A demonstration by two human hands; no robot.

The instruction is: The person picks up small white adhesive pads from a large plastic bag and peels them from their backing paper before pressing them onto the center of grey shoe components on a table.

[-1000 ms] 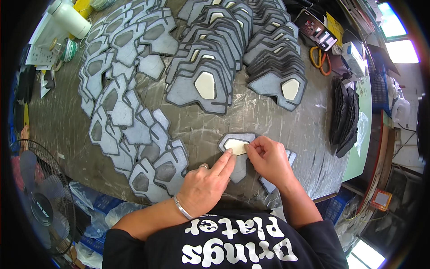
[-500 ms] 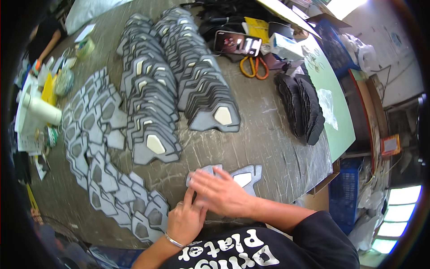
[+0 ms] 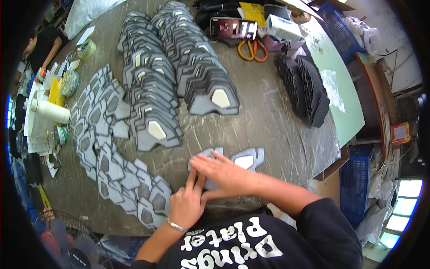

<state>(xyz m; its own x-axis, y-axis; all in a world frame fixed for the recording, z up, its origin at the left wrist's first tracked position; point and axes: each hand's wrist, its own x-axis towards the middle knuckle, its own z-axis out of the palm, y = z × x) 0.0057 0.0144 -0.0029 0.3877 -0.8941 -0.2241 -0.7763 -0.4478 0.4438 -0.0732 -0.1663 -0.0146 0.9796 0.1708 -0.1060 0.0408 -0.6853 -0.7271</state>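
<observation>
My right hand lies flat, palm down, over a grey panel with dark edges, its fingers stretched toward the left. Most of that panel is hidden beneath it. My left hand, with a bracelet at the wrist, points two straight fingers up to the fingertips of the right hand, at the panel's left edge. Whether these fingers pinch anything is not visible. Just right of the right hand, a second grey panel bears a white angular pad, partly covered by the hand and forearm.
Two long overlapping rows of grey panels with white pads run away from me. Left of them lie loose grey panels with openings. Black pieces, orange-handled scissors, a phone and a pale bottle stand around. A fan is lower left.
My view has tilted, so the table sits higher in the picture. The right thumb has spread from its fingers, and two left fingers now show apart. Both hands stay at the same panel.
</observation>
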